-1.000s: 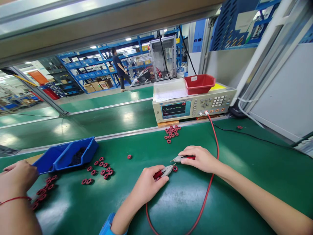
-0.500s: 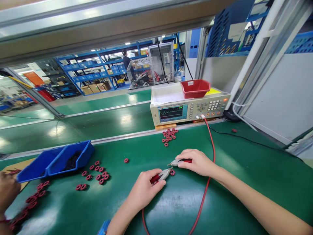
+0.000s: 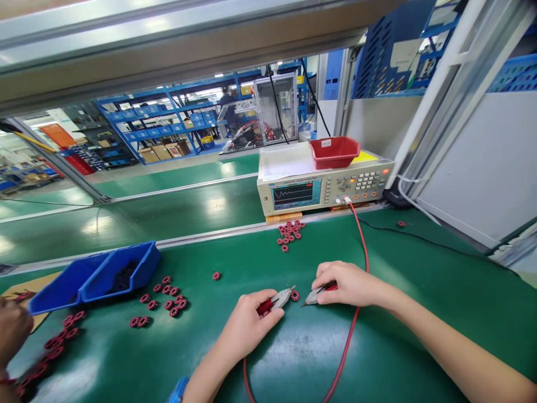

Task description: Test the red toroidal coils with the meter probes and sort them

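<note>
My left hand is closed on a red-handled test clip low on the green mat. Its metal jaws touch a small red coil ring. My right hand is closed on a second red-handled clip, whose tip lies just right of the ring, apart from it. Red test leads run from both clips up to the beige tester, whose screen shows a waveform.
A cluster of red coil rings lies in front of the tester. More rings lie beside two blue bins at the left. Another person's hand is at the left edge. A red tray sits on the tester.
My right hand has pulled its clip off the ring, down and to the right. The tester's screen label has turned from green to red. My left hand has held still.
</note>
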A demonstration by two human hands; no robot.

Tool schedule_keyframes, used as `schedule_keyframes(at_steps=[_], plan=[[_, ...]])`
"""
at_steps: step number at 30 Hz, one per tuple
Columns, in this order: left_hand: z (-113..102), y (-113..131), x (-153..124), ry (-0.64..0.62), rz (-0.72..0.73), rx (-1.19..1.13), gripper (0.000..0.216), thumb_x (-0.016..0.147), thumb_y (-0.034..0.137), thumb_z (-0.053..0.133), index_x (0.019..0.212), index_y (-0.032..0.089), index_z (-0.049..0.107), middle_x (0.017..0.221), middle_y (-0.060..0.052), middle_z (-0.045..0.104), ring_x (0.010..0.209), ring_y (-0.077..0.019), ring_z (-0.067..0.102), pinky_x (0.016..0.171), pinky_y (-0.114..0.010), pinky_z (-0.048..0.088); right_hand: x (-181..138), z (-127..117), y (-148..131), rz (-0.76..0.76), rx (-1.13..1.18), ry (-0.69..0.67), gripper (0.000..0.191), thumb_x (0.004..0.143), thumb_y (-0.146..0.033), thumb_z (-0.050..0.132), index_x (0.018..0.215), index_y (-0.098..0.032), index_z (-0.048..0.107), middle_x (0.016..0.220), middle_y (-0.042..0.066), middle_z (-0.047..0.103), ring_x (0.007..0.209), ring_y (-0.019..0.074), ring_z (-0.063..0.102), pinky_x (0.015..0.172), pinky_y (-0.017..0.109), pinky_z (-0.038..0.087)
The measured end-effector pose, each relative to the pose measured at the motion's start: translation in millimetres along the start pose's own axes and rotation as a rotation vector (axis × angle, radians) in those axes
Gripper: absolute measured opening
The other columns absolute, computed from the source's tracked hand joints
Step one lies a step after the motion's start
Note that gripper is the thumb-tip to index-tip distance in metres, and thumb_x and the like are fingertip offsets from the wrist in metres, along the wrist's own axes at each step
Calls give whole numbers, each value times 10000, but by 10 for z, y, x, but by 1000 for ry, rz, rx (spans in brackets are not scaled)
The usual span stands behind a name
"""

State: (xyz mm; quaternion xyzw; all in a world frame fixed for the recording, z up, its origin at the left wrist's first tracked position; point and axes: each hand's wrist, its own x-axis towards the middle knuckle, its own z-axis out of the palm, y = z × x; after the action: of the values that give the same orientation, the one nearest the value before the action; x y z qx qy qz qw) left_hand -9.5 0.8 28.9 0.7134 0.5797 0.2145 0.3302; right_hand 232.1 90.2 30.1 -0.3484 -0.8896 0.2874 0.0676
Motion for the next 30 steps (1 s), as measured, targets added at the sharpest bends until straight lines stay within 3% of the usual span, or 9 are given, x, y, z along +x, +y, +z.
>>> schedule_keyframes(at_steps=[5, 13, 30], plan=[[7, -3, -18, 3, 6, 7, 190, 813, 293, 514, 861, 163, 644, 641, 30, 504, 581, -118, 384, 546, -213, 285, 30, 108, -87, 8, -35, 74, 160, 774, -364, 599, 876, -292, 699, 828, -16, 611, 753, 154, 575, 617, 237, 346], [8, -9, -4, 13, 6, 5, 165, 809, 275, 512, 821, 159, 630, 619, 39, 461, 578, -113, 361, 539, -210, 274, 40, 80, -96, 11, -25, 97, 168, 763, -355, 612, 893, -290, 696, 850, -22, 609, 762, 145, 571, 626, 231, 345], [4, -34, -4, 7, -7, -21, 220, 823, 316, 505, 867, 157, 651, 666, 22, 532, 609, -124, 411, 566, -215, 306, 45, 80, 1, 7, -3, 36, 177, 735, -358, 628, 870, -280, 714, 826, -9, 635, 770, 159, 582, 642, 235, 375]])
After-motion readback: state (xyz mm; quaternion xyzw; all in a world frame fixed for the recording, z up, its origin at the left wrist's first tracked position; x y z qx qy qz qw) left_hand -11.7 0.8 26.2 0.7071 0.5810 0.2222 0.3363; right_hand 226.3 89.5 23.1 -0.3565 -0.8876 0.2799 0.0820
